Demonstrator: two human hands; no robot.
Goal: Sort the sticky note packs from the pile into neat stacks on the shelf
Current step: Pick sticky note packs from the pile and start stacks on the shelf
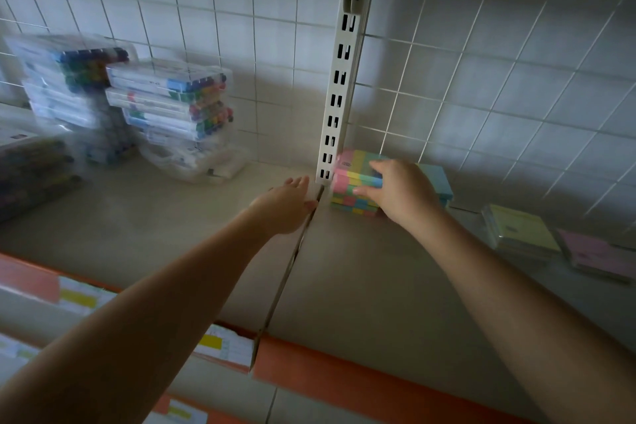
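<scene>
Up at the shelf's (361, 272) back edge, the right hand (399, 193) grips the top multicolored sticky note pack (354, 170) on its stack — the left hand (289, 203) rests flat, fingers straight, beside the upright post (335, 96).

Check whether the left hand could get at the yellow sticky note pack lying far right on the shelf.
Probably not easily. The left hand rests by the upright post, and the right hand with its arm crosses the path to the yellow pack.

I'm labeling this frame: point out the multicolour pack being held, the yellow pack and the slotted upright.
multicolour pack (347, 179), head view, pink front edge.
yellow pack (521, 229), head view, top face.
slotted upright (339, 96), head view, mid-length.
</scene>
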